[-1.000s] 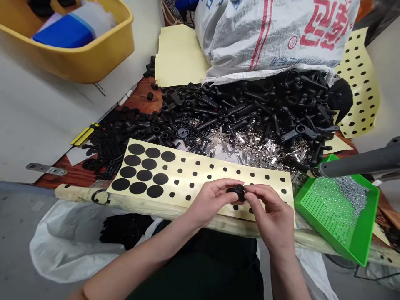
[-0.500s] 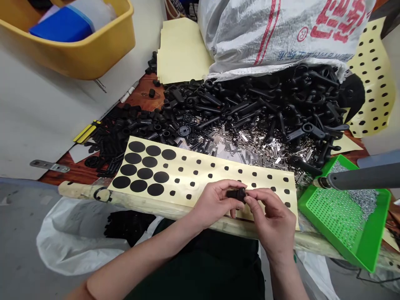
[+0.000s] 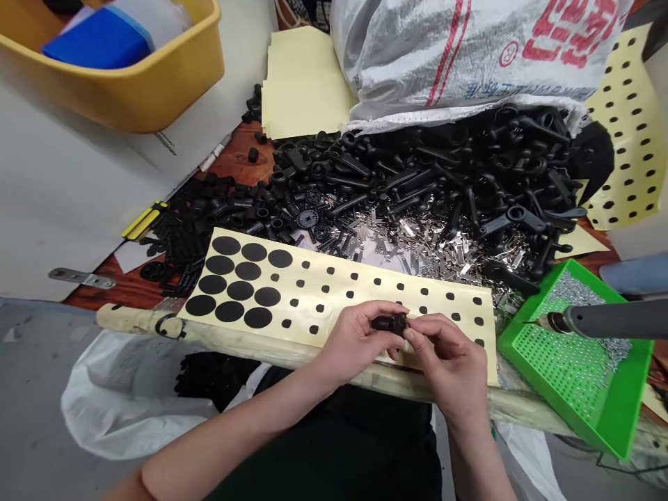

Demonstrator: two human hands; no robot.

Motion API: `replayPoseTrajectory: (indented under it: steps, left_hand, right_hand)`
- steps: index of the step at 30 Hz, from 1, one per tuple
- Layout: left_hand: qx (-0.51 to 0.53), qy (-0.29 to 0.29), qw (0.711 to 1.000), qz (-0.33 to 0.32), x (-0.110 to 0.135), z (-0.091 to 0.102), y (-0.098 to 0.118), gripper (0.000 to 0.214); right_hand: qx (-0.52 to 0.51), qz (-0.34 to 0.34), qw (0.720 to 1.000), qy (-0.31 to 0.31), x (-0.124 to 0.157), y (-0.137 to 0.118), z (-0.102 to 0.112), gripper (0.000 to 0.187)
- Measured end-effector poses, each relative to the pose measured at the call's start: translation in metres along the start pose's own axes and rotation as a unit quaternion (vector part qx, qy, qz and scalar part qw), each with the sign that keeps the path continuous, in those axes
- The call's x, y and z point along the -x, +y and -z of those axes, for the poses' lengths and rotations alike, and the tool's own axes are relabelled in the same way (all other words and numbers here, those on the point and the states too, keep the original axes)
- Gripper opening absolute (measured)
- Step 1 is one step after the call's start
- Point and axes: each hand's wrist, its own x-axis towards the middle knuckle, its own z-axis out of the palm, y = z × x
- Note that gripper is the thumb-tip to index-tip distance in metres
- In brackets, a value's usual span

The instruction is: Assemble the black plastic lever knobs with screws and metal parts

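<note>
My left hand (image 3: 355, 341) and my right hand (image 3: 449, 362) meet over the near edge of the table, both pinching a small black plastic part (image 3: 390, 323) between fingertips. Under them lies a pale yellow backing sheet (image 3: 334, 296) with large black round stickers at its left and rows of small black dots across the rest. Behind the sheet spreads a heap of black plastic lever parts (image 3: 417, 181) mixed with shiny metal clips (image 3: 417, 243).
A green perforated tray (image 3: 579, 362) with small screws sits at the right, a grey powered screwdriver (image 3: 605, 321) hanging over it. A white woven sack (image 3: 470, 56), blank yellow sheets (image 3: 303, 83) and a yellow tub (image 3: 125, 76) stand behind. A white plastic bag (image 3: 130, 403) hangs below the table edge.
Both hands stayed together on the small black part, turning it slightly. The view shifted a little, and the screwdriver now sits lower at the right.
</note>
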Motion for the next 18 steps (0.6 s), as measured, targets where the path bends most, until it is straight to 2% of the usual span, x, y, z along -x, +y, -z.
replayPoseTrajectory:
  steps: [4,8,14,18]
  left_hand:
    - [0.019,-0.034,0.999,-0.003,-0.001,0.001,0.001,0.034]
    - [0.057,-0.083,0.995,0.002,-0.001,0.004,0.002,0.032]
    - [0.042,-0.036,0.998,0.016,-0.001,0.005,0.0,0.017]
    - [0.024,-0.038,0.999,0.007,-0.002,0.005,-0.001,0.016]
  right_hand:
    - [0.016,0.009,1.0,0.024,-0.001,0.001,0.003,0.004]
    - [0.025,0.018,1.0,0.006,-0.001,0.0,0.01,0.005]
    - [0.012,-0.023,0.999,-0.035,-0.002,-0.01,0.016,0.009]
    - [0.017,-0.021,1.0,-0.016,-0.001,-0.011,0.014,0.015]
